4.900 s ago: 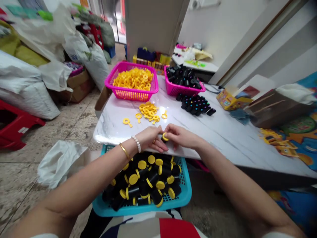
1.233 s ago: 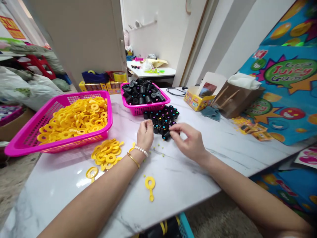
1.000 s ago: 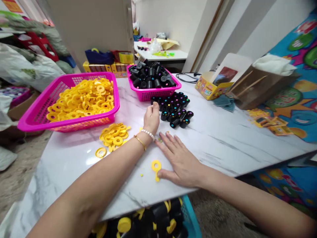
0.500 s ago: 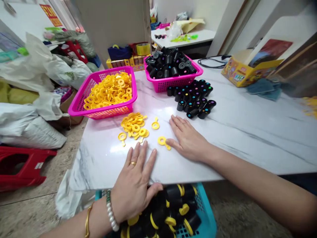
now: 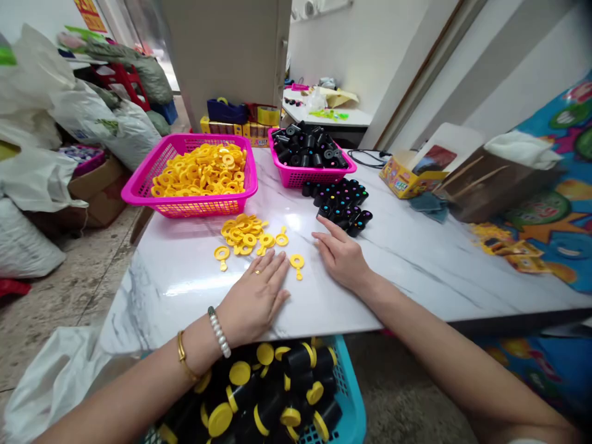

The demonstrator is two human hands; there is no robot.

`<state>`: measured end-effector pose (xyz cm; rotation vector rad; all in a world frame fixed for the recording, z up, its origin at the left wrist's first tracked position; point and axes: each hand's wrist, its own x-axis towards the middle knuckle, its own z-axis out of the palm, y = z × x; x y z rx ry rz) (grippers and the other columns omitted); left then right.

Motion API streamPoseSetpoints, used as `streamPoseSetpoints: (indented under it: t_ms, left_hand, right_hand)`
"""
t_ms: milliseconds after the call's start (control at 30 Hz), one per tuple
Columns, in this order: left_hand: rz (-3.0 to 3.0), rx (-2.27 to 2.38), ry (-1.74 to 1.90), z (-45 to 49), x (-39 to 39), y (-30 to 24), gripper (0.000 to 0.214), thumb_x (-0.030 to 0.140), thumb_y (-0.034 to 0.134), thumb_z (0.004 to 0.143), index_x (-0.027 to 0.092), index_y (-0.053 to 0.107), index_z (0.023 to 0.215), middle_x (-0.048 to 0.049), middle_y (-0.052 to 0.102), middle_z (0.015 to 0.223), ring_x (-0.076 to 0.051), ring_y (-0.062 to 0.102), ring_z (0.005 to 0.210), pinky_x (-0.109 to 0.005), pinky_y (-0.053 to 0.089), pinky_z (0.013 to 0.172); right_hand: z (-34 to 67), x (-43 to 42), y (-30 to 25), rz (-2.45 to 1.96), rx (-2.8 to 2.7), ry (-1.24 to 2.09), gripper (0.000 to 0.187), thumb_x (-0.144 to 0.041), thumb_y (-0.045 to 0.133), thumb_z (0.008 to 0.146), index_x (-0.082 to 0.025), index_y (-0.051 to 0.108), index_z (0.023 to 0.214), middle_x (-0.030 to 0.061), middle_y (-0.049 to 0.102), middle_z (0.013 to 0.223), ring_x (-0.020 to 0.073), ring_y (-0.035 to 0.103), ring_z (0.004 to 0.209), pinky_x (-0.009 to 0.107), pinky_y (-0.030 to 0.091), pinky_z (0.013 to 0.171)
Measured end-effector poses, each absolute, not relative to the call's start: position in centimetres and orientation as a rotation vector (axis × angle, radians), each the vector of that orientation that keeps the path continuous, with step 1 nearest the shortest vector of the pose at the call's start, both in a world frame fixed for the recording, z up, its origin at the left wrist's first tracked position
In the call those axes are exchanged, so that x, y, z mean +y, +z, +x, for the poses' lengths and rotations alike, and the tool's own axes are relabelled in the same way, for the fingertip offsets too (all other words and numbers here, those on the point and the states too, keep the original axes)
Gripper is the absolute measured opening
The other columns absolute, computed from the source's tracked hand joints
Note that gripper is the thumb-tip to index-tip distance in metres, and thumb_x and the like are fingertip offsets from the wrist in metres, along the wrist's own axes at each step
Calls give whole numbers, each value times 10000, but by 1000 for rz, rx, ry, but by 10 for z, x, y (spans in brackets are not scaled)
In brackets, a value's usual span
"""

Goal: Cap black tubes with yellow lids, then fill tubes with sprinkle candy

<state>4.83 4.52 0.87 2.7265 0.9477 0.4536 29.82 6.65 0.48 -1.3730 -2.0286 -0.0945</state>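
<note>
My left hand lies flat on the marbled table, fingers stretched out and holding nothing. Its fingertips are close to a small pile of yellow plastic rings with tabs. A single yellow ring with a tab lies between my two hands. My right hand rests on the table with the index finger extended and the other fingers loosely bent, apart from one another; nothing is in it. Its index fingertip is close to a group of black cylinders with coloured dots on their ends.
Behind the pile stands a pink basket of yellow rings. Another pink basket holds black cylinders. Below the table edge, a teal basket contains black cylinders with yellow caps. A yellow carton and blue cloth are at right.
The camera view has shifted right. My left hand has moved forward onto the table, closer to the yellow rings. My right hand has left the single ring, its fingers now partly bent.
</note>
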Motion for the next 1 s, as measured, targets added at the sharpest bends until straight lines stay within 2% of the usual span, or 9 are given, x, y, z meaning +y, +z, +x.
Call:
streamPoseSetpoints:
  t_ms: [100,233,367,533,667,800,933,1000]
  left_hand:
    - [2693,977,602,43,48,3,475,87,362,897,157,463,1356,-141,443,1444,-248,412,1337,-464,372,1099]
    - [2689,1122,803,32,38,2,361,38,360,872,145,616,1103,-157,575,1228,-246,552,1098,-430,504,932]
    - [2718,1207,765,30,31,6,277,41,385,869,169,621,937,-96,590,923,-218,550,847,-380,532,766]
    - [2794,1305,743,33,33,6,215,53,434,853,189,598,882,-78,564,862,-215,528,790,-351,505,699]
    - [2686,1270,784,39,28,10,136,129,468,885,192,587,869,-70,577,857,-216,546,824,-360,500,732]
    - [2412,1080,952,50,15,31,84,184,498,907,208,578,914,-46,601,897,-175,569,841,-312,500,745]
    - [2316,904,1179,67,4,54,124,154,526,898,219,590,982,-47,631,939,-164,580,896,-302,498,797]
    - [2336,829,1199,76,3,57,134,148,531,896,212,596,994,-51,637,947,-168,577,905,-309,498,815]
  right_hand:
    - [312,59,13,-1368,-1935,-254,261,-254,478,928,-221,688,1080,84,561,1328,245,560,1174,429,482,1006]
    - [338,55,21,-1530,-2023,-527,310,-178,437,931,-224,682,1115,83,576,1310,239,603,1059,393,526,875]
    - [351,63,21,-1728,-2263,-709,411,-121,361,937,-204,605,1257,90,555,1353,262,595,1014,366,504,731]
    - [347,77,20,-1782,-2353,-752,405,-139,350,947,-173,567,1287,131,635,1177,250,583,920,326,436,645]
    - [342,79,25,-1774,-2342,-750,329,-132,367,929,-150,618,1141,136,638,1137,239,594,880,315,399,598]
    - [330,54,40,-1672,-2157,-523,241,-165,479,863,-173,590,1077,93,651,1094,203,628,812,297,425,589]
    - [301,5,48,-1563,-1879,95,275,-210,594,797,-226,562,1069,23,665,876,147,612,631,266,466,535]
    - [286,-15,45,-1520,-1810,373,287,-201,609,788,-244,565,1068,4,656,821,142,607,605,256,467,499]
